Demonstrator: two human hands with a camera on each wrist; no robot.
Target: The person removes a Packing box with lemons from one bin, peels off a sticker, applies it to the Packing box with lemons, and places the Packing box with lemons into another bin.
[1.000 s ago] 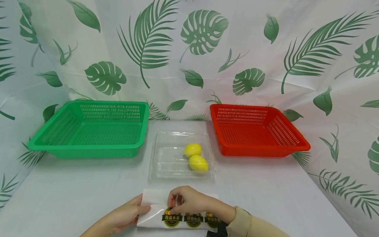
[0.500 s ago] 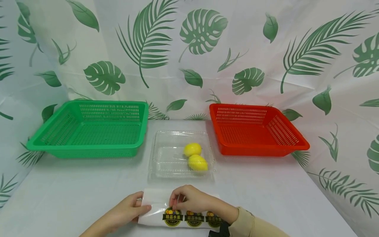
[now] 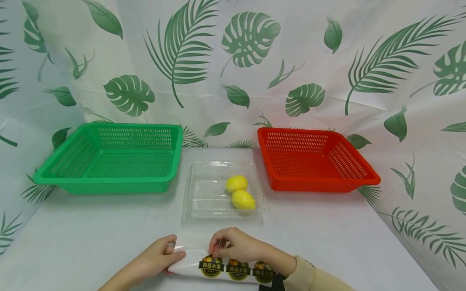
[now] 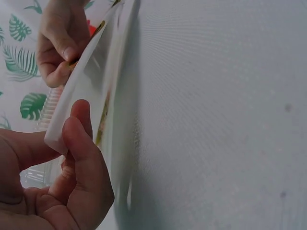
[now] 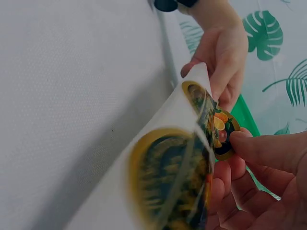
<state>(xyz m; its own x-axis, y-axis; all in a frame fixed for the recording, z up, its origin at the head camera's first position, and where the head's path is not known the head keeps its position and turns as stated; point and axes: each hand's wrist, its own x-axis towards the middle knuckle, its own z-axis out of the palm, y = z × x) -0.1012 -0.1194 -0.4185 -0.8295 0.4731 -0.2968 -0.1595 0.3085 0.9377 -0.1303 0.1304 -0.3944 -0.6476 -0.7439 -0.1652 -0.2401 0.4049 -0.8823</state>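
A glossy white sticker sheet [image 3: 187,264] carries a row of round black-and-gold fruit labels near the front of the table. My left hand [image 3: 156,256] pinches its left edge between thumb and fingers, bending the sheet off the table, as the left wrist view shows. With thumb and fingertip, my right hand [image 3: 236,244] pinches the rim of the leftmost round sticker [image 5: 224,136], part of which stands away from the backing in the right wrist view. Behind the hands lies a clear plastic clamshell box [image 3: 207,192] with two lemons, one rear [image 3: 236,184] and one front [image 3: 243,200].
A green basket [image 3: 116,186] stands at the back left, a red basket [image 3: 322,186] at the back right. White cloth with green leaf prints hangs behind the white table [image 3: 109,226]. A black strap [image 3: 273,283] sits at my right wrist.
The sheet has tilted slightly, its front left corner rising and its front right edge dropping. My right hand has shifted a little to the right, keeping its pinch on the sticker.
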